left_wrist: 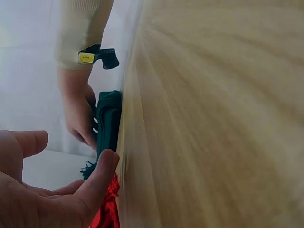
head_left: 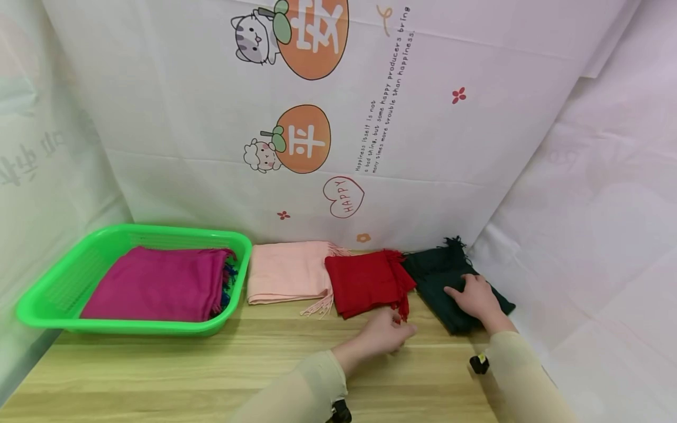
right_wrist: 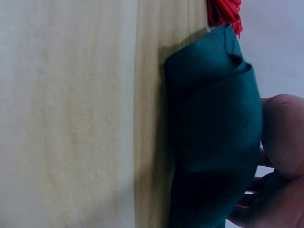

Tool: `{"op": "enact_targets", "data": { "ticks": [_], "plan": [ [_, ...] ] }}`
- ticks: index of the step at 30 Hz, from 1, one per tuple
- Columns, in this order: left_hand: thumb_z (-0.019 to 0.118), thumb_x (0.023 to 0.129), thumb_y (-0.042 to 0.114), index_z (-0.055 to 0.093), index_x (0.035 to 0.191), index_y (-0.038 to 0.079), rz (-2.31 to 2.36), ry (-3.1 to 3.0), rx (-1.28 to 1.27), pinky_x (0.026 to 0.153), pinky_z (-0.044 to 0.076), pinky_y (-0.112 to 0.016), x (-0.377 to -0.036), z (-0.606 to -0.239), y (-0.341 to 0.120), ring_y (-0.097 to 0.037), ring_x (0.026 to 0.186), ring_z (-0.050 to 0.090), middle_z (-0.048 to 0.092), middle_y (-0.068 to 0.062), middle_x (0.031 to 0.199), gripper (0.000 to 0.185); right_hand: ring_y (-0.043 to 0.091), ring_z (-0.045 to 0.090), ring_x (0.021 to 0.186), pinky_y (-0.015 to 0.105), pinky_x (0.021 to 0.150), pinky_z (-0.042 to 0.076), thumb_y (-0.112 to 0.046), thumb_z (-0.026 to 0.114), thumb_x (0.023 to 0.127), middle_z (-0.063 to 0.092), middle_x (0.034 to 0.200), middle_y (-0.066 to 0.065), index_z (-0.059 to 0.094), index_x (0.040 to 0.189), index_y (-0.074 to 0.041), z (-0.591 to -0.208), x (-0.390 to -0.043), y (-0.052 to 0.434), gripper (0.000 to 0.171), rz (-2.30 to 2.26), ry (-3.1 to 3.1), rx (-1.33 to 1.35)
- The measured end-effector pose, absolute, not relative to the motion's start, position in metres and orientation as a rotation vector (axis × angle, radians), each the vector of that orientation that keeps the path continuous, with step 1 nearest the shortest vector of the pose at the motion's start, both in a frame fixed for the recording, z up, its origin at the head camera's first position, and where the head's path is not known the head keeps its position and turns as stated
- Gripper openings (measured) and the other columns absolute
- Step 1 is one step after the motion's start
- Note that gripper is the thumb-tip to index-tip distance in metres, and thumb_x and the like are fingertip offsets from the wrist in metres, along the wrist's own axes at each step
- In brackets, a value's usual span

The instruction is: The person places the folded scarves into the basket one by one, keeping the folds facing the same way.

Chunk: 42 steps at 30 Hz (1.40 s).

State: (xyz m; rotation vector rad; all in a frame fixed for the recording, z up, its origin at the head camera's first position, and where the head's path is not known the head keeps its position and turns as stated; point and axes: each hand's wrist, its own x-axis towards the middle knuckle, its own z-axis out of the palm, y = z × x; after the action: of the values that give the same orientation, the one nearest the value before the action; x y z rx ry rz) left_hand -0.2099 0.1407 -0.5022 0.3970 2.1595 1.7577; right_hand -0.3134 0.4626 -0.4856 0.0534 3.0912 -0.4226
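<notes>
Left hand: your left hand is hovering low over the wooden table, just in front of the red scarf's fringe; its fingers are lying loosely spread and are gripping nothing, and the left wrist view is showing the thumb straight beside the red fringe.
Right hand: your right hand is resting on the dark green scarf, fingers lying fairly flat on its top while the right wrist view is showing the thumb pressing against its folded edge.
Dark green scarf: it is lying folded at the right end of the row, near the table's right edge, its left side touching the red scarf.
Red scarf: the red scarf is lying folded between the green one and the pink scarf, overlapping the pink one's fringe.
Basket: the green basket is sitting at the far left, well apart from both your hands, holding a folded magenta scarf.
Backdrop: a white printed cloth is hanging right behind the row.
</notes>
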Motion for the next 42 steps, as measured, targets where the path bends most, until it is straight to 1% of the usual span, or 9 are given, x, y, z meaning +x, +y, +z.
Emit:
{"op": "enact_targets", "data": {
  "ticks": [5, 11, 18, 24, 27, 31, 35, 38, 42],
  "plan": [
    [0.077, 0.104, 0.038, 0.065, 0.136, -0.005, 1.716, 2.186, 0.402, 0.06, 0.05, -0.028, -0.21, -0.501, 0.142, -0.018, 0.061, 0.065, 0.071, -0.003, 0.076, 0.055, 0.07, 0.039, 0.141, 0.079, 0.115, 0.037, -0.057, 0.059, 0.112, 0.036, 0.154, 0.053, 0.043, 0.153, 0.022, -0.491, -0.318, 0.47, 0.09, -0.418, 3.101, 0.012],
    [0.077, 0.104, 0.039, 0.065, 0.139, -0.006, 1.697, 2.216, 0.386, 0.063, 0.051, -0.029, -0.212, -0.502, 0.146, -0.014, 0.062, 0.064, 0.072, -0.003, 0.075, 0.058, 0.068, 0.033, 0.147, 0.079, 0.118, 0.034, -0.064, 0.055, 0.112, 0.033, 0.159, 0.052, 0.043, 0.155, 0.02, -0.495, -0.326, 0.478, 0.094, -0.445, 3.095, -0.058],
    [0.079, 0.102, 0.038, 0.067, 0.134, -0.005, 1.723, 2.206, 0.349, 0.071, 0.054, -0.029, -0.213, -0.502, 0.158, -0.016, 0.065, 0.068, 0.075, -0.002, 0.079, 0.055, 0.069, 0.034, 0.144, 0.08, 0.117, 0.033, -0.063, 0.051, 0.114, 0.033, 0.157, 0.053, 0.037, 0.157, 0.022, -0.497, -0.331, 0.496, 0.096, -0.457, 3.135, -0.041],
    [0.08, 0.102, 0.038, 0.068, 0.131, -0.003, 1.727, 2.192, 0.322, 0.069, 0.053, -0.03, -0.212, -0.504, 0.16, -0.02, 0.066, 0.07, 0.074, -0.002, 0.081, 0.052, 0.07, 0.033, 0.144, 0.08, 0.118, 0.032, -0.066, 0.047, 0.114, 0.031, 0.157, 0.054, 0.034, 0.157, 0.025, -0.502, -0.333, 0.503, 0.102, -0.403, 3.136, 0.007],
    [0.081, 0.101, 0.04, 0.068, 0.133, -0.003, 1.739, 2.164, 0.299, 0.068, 0.053, -0.031, -0.213, -0.505, 0.159, -0.022, 0.068, 0.072, 0.074, 0.0, 0.083, 0.055, 0.071, 0.036, 0.142, 0.08, 0.117, 0.034, -0.066, 0.046, 0.114, 0.033, 0.155, 0.055, 0.036, 0.156, 0.025, -0.506, -0.332, 0.503, 0.1, -0.36, 3.139, -0.004],
    [0.081, 0.101, 0.038, 0.066, 0.137, -0.003, 1.759, 2.128, 0.276, 0.065, 0.053, -0.031, -0.213, -0.506, 0.157, -0.023, 0.069, 0.072, 0.075, -0.002, 0.086, 0.057, 0.072, 0.038, 0.14, 0.081, 0.115, 0.036, -0.062, 0.046, 0.115, 0.033, 0.154, 0.056, 0.038, 0.156, 0.024, -0.51, -0.33, 0.499, 0.096, -0.329, 3.146, -0.046],
    [0.08, 0.102, 0.036, 0.064, 0.138, -0.003, 1.771, 2.11, 0.26, 0.062, 0.051, -0.031, -0.213, -0.504, 0.156, -0.022, 0.07, 0.07, 0.076, -0.005, 0.088, 0.055, 0.073, 0.038, 0.139, 0.081, 0.114, 0.037, -0.065, 0.046, 0.115, 0.033, 0.154, 0.056, 0.038, 0.156, 0.024, -0.51, -0.329, 0.495, 0.098, -0.319, 3.14, -0.057],
    [0.08, 0.102, 0.035, 0.065, 0.136, -0.003, 1.772, 2.106, 0.26, 0.062, 0.051, -0.03, -0.213, -0.503, 0.155, -0.023, 0.072, 0.071, 0.077, -0.006, 0.09, 0.053, 0.073, 0.04, 0.137, 0.081, 0.112, 0.038, -0.069, 0.045, 0.113, 0.033, 0.152, 0.057, 0.038, 0.155, 0.024, -0.508, -0.328, 0.494, 0.102, -0.304, 3.117, -0.039],
    [0.079, 0.103, 0.035, 0.066, 0.133, -0.003, 1.771, 2.095, 0.265, 0.063, 0.051, -0.031, -0.213, -0.504, 0.153, -0.026, 0.075, 0.072, 0.077, -0.008, 0.091, 0.05, 0.075, 0.039, 0.136, 0.082, 0.112, 0.038, -0.069, 0.043, 0.113, 0.033, 0.149, 0.058, 0.039, 0.154, 0.025, -0.507, -0.325, 0.492, 0.102, -0.264, 3.094, -0.019]
  ]
}}
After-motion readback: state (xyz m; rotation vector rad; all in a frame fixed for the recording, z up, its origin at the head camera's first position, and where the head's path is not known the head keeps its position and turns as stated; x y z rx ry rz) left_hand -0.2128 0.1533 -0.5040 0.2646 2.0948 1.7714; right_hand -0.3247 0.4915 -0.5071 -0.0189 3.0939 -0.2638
